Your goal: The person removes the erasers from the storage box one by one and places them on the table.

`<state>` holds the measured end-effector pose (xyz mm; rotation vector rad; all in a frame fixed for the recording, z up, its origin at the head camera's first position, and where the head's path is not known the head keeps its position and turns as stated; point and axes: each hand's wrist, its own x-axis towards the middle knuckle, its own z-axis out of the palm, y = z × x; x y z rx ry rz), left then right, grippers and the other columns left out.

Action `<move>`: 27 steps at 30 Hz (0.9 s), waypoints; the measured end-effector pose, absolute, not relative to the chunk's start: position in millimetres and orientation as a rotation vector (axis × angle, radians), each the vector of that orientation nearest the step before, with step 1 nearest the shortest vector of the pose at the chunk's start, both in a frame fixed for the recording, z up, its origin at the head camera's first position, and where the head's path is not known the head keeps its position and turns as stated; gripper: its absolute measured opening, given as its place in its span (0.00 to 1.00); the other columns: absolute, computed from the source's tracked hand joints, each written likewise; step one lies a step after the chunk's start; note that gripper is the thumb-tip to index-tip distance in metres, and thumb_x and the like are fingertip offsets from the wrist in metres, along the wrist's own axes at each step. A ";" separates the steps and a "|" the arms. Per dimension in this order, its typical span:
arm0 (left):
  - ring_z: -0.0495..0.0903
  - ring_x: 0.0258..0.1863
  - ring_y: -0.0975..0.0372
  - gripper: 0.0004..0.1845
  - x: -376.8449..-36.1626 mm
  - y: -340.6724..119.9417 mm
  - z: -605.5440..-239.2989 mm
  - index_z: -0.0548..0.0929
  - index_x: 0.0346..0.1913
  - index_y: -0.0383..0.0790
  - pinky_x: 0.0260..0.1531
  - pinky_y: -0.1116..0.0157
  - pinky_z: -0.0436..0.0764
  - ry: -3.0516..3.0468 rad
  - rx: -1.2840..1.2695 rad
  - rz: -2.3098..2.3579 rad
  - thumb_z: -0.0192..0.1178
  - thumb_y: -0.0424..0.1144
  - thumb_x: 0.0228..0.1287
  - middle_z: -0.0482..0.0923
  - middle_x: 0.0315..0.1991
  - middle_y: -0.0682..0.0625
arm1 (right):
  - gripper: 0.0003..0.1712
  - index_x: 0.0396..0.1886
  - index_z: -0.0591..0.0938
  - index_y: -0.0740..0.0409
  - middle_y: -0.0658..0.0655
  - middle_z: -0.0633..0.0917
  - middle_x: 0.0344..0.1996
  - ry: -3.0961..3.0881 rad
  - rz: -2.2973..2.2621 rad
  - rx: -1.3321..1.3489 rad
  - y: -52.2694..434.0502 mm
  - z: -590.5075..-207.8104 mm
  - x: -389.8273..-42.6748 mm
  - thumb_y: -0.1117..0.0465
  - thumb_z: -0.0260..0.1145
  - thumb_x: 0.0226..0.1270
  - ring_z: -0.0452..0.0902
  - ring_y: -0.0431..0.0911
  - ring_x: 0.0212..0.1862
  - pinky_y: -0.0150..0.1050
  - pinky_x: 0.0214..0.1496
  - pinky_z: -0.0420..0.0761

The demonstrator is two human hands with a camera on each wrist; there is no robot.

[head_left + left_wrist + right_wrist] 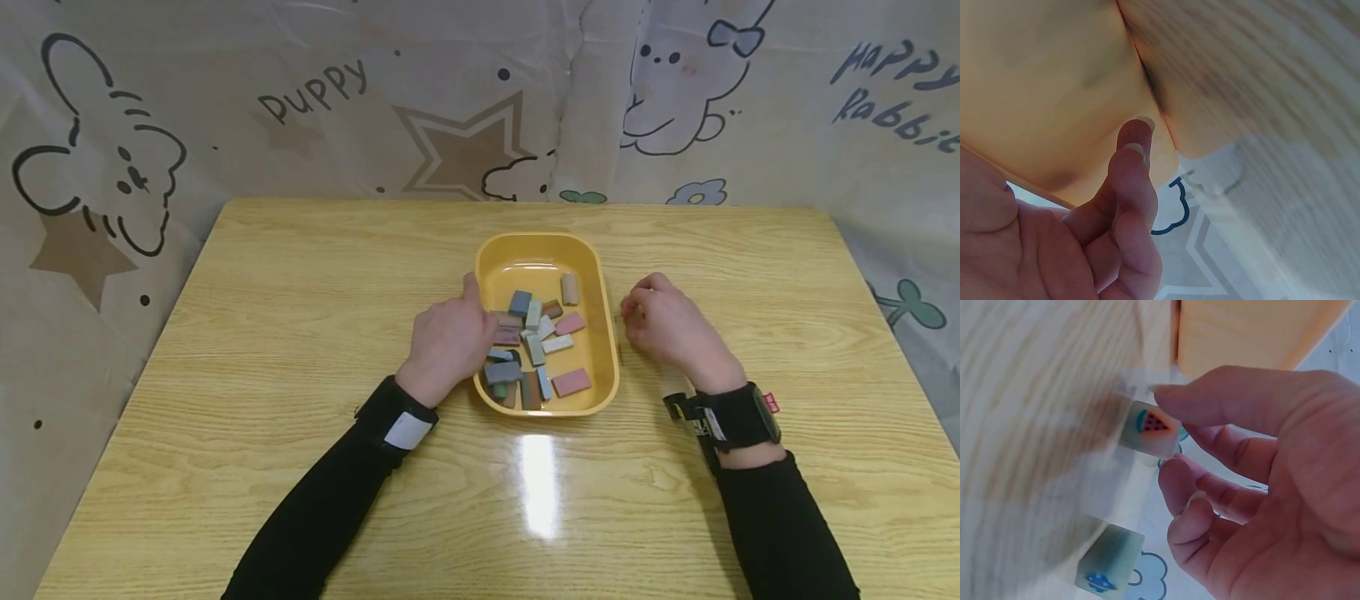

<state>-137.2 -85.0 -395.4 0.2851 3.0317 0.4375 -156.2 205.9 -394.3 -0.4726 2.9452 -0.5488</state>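
Observation:
A yellow plastic tray holds several small rectangular blocks, among them a pink block and a blue-grey block. My left hand grips the tray's left side; in the left wrist view its fingers lie along the outer wall. To the right of the tray, my right hand is low over the table. Between its thumb and index finger it pinches a small pale block with a watermelon picture. A second pale block with a blue picture stands close by. The head view hides both blocks behind the hand.
The tray stands on a light wood-grain table. Behind it hangs a pale cloth printed with cartoon animals, stars and words. Both wrists wear black straps.

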 end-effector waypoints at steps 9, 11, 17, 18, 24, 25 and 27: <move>0.72 0.13 0.57 0.32 -137.1 -85.2 -395.7 0.61 0.70 0.24 0.12 0.63 0.69 3.037 0.294 0.440 0.49 0.44 0.73 0.71 0.16 0.48 | 0.11 0.43 0.83 0.69 0.66 0.75 0.52 3.020 -0.615 -0.547 199.1 -373.2 -145.7 0.67 0.64 0.62 0.76 0.58 0.46 0.54 0.50 0.77; 0.72 0.13 0.57 0.31 -137.0 -85.1 -395.6 0.62 0.70 0.24 0.12 0.63 0.69 3.036 0.291 0.442 0.49 0.44 0.73 0.71 0.16 0.49 | 0.12 0.43 0.83 0.69 0.65 0.76 0.52 3.025 -0.637 -0.559 195.4 -367.2 -142.1 0.68 0.64 0.61 0.76 0.58 0.46 0.53 0.50 0.76; 0.72 0.13 0.57 0.31 -137.0 -85.2 -395.9 0.62 0.69 0.24 0.12 0.62 0.69 3.039 0.287 0.443 0.49 0.45 0.73 0.71 0.17 0.49 | 0.14 0.45 0.83 0.68 0.64 0.77 0.52 3.033 -0.633 -0.624 182.6 -355.0 -132.4 0.69 0.67 0.59 0.76 0.56 0.46 0.52 0.50 0.77; 0.72 0.13 0.57 0.32 -137.0 -85.2 -395.9 0.62 0.69 0.24 0.12 0.62 0.69 3.042 0.289 0.444 0.49 0.45 0.73 0.71 0.17 0.49 | 0.14 0.45 0.83 0.68 0.64 0.77 0.53 3.030 -0.633 -0.638 180.7 -354.0 -130.9 0.69 0.68 0.59 0.76 0.56 0.46 0.51 0.49 0.77; 0.72 0.14 0.57 0.32 -137.3 -85.4 -397.1 0.62 0.70 0.24 0.12 0.62 0.69 3.050 0.292 0.452 0.49 0.45 0.73 0.72 0.17 0.49 | 0.15 0.46 0.83 0.67 0.63 0.78 0.52 3.011 -0.651 -0.779 168.4 -354.6 -122.7 0.68 0.70 0.59 0.77 0.57 0.48 0.51 0.47 0.79; 0.72 0.14 0.57 0.32 -137.3 -85.5 -396.9 0.62 0.70 0.24 0.12 0.62 0.69 3.049 0.292 0.454 0.49 0.45 0.73 0.72 0.17 0.49 | 0.15 0.46 0.83 0.67 0.63 0.78 0.51 3.009 -0.650 -0.815 165.7 -355.3 -121.6 0.68 0.70 0.59 0.77 0.57 0.49 0.52 0.49 0.79; 0.73 0.14 0.57 0.32 -137.3 -85.6 -396.7 0.62 0.70 0.24 0.13 0.62 0.70 3.048 0.290 0.456 0.49 0.45 0.73 0.72 0.17 0.49 | 0.14 0.45 0.83 0.66 0.63 0.79 0.51 2.995 -0.648 -0.881 159.8 -357.0 -119.0 0.68 0.71 0.59 0.76 0.58 0.52 0.53 0.52 0.78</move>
